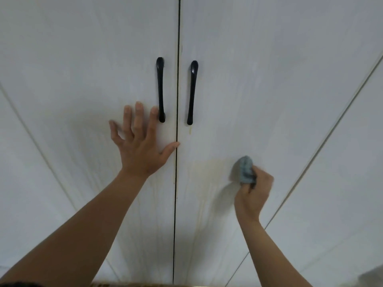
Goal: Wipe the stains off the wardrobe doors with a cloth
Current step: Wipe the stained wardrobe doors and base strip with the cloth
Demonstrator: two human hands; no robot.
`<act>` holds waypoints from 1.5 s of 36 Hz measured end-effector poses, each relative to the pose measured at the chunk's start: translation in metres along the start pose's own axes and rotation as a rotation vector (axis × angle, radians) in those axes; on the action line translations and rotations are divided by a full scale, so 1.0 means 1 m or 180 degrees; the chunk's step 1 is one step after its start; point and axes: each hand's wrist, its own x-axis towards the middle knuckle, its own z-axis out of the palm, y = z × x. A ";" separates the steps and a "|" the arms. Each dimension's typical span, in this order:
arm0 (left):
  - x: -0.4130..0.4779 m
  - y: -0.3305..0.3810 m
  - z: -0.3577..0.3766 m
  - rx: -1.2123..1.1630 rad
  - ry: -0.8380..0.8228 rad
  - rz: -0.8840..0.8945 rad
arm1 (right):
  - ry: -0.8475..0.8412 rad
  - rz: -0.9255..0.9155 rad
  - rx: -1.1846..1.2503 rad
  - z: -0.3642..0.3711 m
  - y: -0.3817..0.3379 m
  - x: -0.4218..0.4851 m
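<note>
I'm pinching the bunched cloth (pixel 246 169) in my R hand (pixel 255 189) at the R door (pixel 269 100), w/ the yellowish stain (pixel 204 183) lying just left & below it, streaks running downward, nearer this hand, while my L hand (pixel 141 146) is pressing flat, fingers spread, on the L door (pixel 83 79).

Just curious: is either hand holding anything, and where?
The right hand grips a bunched blue-grey cloth by its lower end; the left hand holds nothing.

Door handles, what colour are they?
The handles are black, seen best in the head view.
</note>
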 end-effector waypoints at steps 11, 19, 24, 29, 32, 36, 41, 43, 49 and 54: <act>-0.001 0.001 0.001 0.0036 0.0013 -0.0007 | 0.0274 -0.0577 -0.0271 0.029 -0.018 0.022; 0.000 0.001 -0.002 0.0021 -0.0006 -0.0031 | -0.0390 -0.0914 -0.0299 0.016 -0.017 -0.002; 0.001 0.002 -0.001 0.0019 -0.0032 -0.0039 | -0.0126 -0.1140 -0.0066 0.029 -0.080 0.048; 0.001 0.002 -0.004 -0.0015 -0.0096 -0.0048 | -0.0258 -0.1894 -0.0579 0.051 -0.058 0.028; 0.002 0.001 -0.005 -0.0042 -0.0128 -0.0035 | -0.0696 -0.2489 -0.0952 0.051 -0.024 -0.002; 0.002 0.001 -0.005 -0.0038 -0.0125 -0.0032 | -0.0881 -0.2437 -0.0820 0.043 -0.036 -0.001; 0.002 0.001 -0.006 -0.0060 -0.0131 -0.0035 | -0.0260 -0.2418 -0.0371 0.054 -0.103 0.041; 0.002 0.001 -0.009 -0.0066 -0.0171 -0.0047 | -0.0233 -0.2646 -0.0442 0.064 -0.111 0.047; 0.000 -0.007 -0.025 -0.0063 -0.0435 0.0086 | -0.0318 -0.2839 -0.0839 0.075 -0.074 0.017; -0.018 -0.019 -0.038 0.0151 -0.0884 0.0037 | -0.0906 -0.2972 -0.0960 0.059 -0.064 0.004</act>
